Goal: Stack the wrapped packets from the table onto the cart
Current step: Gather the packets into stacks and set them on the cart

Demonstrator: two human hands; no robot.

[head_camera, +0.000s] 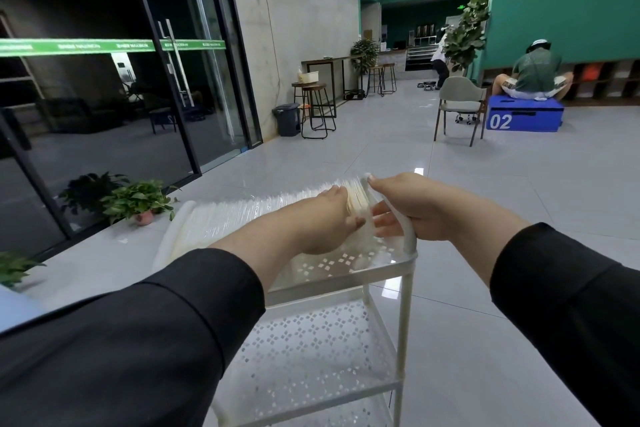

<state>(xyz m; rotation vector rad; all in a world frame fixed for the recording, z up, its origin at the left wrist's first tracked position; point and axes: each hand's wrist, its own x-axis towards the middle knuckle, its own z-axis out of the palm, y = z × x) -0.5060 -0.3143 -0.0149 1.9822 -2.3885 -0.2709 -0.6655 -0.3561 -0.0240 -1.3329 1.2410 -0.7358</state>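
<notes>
A white wheeled cart (pixel 405 291) with perforated shelves stands below me. Its top shelf holds a long row of clear-wrapped white packets (pixel 242 215) standing on edge. My left hand (pixel 322 218) lies flat against the right end of the row, fingers straight, pressing the last packets (pixel 360 204). My right hand (pixel 412 208) is at the cart's right handle bar, thumb over the top of the bar and fingers reaching to the packets from the other side. The end packets sit between both hands.
Potted plants (pixel 138 201) stand on the floor at left by dark glass doors (pixel 138 80). Stools (pixel 313 107), a grey bin (pixel 287 120), a chair (pixel 460 107) and a blue box marked 02 (pixel 523 118) with a seated person lie farther off. A pale table corner (pixel 14 305) shows at left.
</notes>
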